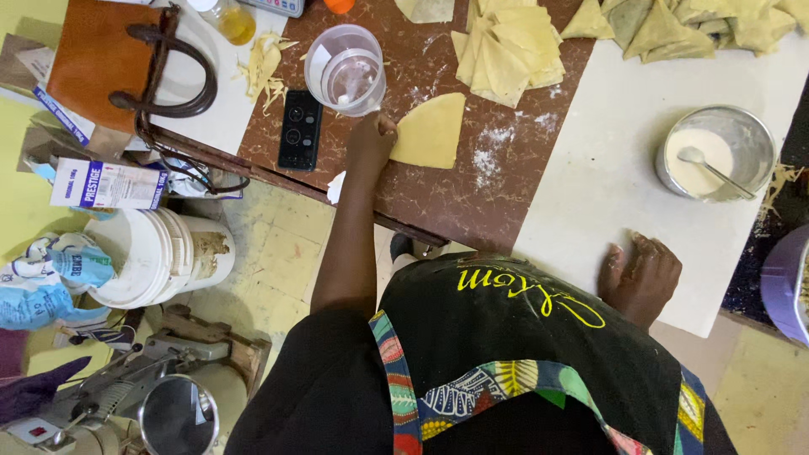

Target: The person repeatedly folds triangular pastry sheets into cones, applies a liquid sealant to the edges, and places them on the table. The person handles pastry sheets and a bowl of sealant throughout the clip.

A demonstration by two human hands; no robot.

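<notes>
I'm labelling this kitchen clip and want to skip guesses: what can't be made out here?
Head view:
- Left hand: fingers curl onto the dough sheet; grip unclear.
- Right hand: palm down on the white board, underside hidden.
- Purple tub: cut by the right edge.
- Metal bowl: paste hides the spoon's tip.

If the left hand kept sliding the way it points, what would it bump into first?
The left hand points up the table, its fingertips on the edge of the dough sheet. Straight on, it would probably meet the clear plastic cup first, though depth is hard to judge.
</notes>
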